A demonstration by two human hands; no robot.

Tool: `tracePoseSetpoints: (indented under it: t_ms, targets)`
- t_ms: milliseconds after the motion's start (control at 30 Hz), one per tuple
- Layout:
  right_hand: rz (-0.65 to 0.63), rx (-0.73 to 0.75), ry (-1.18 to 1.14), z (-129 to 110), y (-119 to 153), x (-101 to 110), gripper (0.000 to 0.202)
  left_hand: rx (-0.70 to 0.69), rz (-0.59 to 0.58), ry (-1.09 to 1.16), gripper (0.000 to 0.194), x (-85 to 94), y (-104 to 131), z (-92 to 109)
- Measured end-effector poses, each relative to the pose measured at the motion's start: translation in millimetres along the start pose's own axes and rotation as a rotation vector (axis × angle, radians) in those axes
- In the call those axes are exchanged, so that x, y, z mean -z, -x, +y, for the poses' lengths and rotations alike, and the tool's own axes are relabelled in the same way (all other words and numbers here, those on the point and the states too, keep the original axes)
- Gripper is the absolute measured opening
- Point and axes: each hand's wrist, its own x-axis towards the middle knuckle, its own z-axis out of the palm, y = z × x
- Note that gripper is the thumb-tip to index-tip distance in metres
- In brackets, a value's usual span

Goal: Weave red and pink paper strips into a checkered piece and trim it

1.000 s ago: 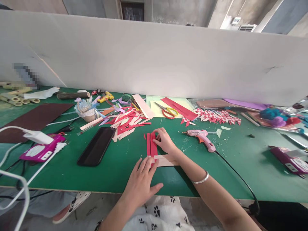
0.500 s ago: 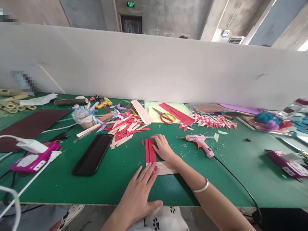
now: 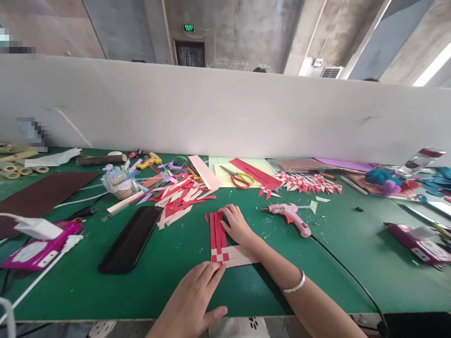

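A small paper weave lies flat on the green table, with red paper strips (image 3: 217, 230) running away from me and pale pink paper strips (image 3: 243, 256) reaching out to the right. They cross in a red and pale check (image 3: 220, 254) at the near left corner. My left hand (image 3: 195, 293) rests its fingertips at the near edge of the check, fingers stretched out and thumb apart. My right hand (image 3: 237, 225) has its bent fingers and thumb on the far right part of the red strips; its grip is partly hidden.
A black phone (image 3: 130, 240) lies on the left, near a pile of cut paper strips (image 3: 179, 195). Scissors (image 3: 239, 178) sit on pale sheets behind. To the right lies a pink glue gun (image 3: 291, 216) with a cable. Purple power strips (image 3: 42, 246) flank both sides.
My left hand has slid back toward me, uncovering the red and pale check. My right hand stays at the far part of the red strips. The whole view has shifted slightly.
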Motion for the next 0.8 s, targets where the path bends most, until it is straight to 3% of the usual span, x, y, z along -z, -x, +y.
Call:
tracePoseSetpoints:
  t_ms: [333, 467, 600, 700, 800]
  targets:
    - [0.026, -0.011, -0.019, -4.1, -3.1, 3.9, 0.025, -0.061, -0.063, -0.006, 0.066, 9.0, -9.3, -5.1]
    - [0.059, -0.034, -0.026, -18.8, 0.3, 28.9, 0.032, -0.092, -0.076, -0.042, 0.064, 11.3, -10.8, -6.7]
    - [-0.026, 0.105, 0.062, -50.4, 39.0, 53.8, 0.049, -0.111, -0.071, -0.050, 0.061, 10.1, -11.4, -9.2]
    - [-0.125, 0.211, 0.106, -64.4, 81.6, 47.0, 0.071, -0.105, -0.032, -0.020, 0.056, 8.1, -11.3, -9.3]
    - [-0.174, 0.244, 0.129, -62.3, 113.5, 32.1, 0.082, -0.065, 0.021, -0.001, 0.052, 6.3, -9.9, -7.8]
